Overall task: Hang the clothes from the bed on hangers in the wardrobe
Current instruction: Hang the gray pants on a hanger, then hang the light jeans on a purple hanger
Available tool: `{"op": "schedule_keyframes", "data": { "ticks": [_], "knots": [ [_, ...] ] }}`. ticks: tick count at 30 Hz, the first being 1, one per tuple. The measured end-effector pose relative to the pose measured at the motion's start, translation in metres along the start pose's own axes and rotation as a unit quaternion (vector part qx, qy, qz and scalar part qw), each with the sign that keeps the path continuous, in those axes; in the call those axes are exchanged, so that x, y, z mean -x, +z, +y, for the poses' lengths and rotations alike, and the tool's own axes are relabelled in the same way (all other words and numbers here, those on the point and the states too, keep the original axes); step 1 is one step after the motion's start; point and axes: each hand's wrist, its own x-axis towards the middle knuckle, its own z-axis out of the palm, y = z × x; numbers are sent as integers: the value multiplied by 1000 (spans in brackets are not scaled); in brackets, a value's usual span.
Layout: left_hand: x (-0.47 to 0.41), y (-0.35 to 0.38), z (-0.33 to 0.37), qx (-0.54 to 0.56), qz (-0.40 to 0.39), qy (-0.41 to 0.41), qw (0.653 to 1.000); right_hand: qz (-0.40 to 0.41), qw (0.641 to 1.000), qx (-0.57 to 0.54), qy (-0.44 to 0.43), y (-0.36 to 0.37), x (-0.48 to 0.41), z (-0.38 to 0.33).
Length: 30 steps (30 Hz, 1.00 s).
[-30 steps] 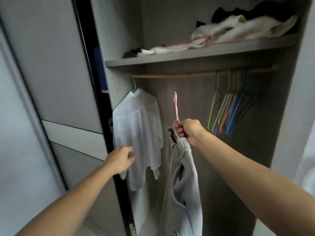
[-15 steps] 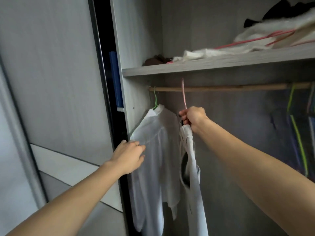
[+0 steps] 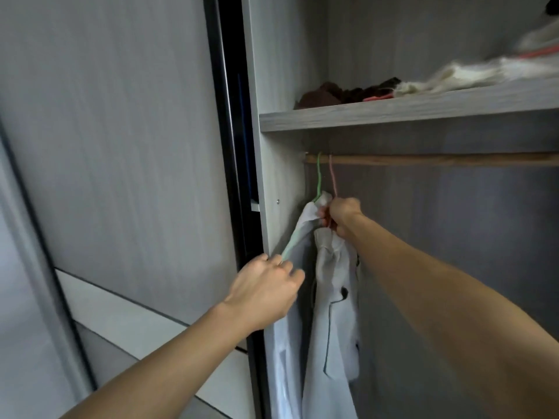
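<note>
Wardrobe rail [image 3: 438,159] bears the pink hanger [image 3: 333,179], clamped by right hand [image 3: 343,216] fingers [image 3: 325,215]; left hand [image 3: 266,290] fingers [image 3: 295,275] pinch white shirt [image 3: 298,234].

A home bedroom is indicated by a built-in wardrobe [image 3: 281,176] fitted with a sliding door [image 3: 121,146], a wooden hanging rail [image 3: 438,159] and a shelf [image 3: 408,114] piled with folded laundry [image 3: 484,74].

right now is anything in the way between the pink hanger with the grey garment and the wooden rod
Nothing visible. The thin pink hanger reaches the brown wooden rod, just right of the green hanger holding the white shirt.
</note>
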Motion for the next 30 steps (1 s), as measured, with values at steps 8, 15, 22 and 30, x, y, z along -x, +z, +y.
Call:
{"op": "schedule_keyframes", "data": {
  "ticks": [8, 15, 22, 30],
  "knots": [
    [-4, -1, 5, 64, 40, -43, 996, -73, 992, 106, -13, -12, -7, 11],
    [-63, 6, 42, 149, 37, -36, 987, 30, 965, 239, -101, -120, 10, -8],
    [-142, 23, 141, 207, -49, 13, 977, 232, 734, 591, -241, -248, 74, -46],
    [-206, 22, 213, 307, -51, 73, 948, 345, 535, 755, -157, -355, 101, -67]
  ]
}}
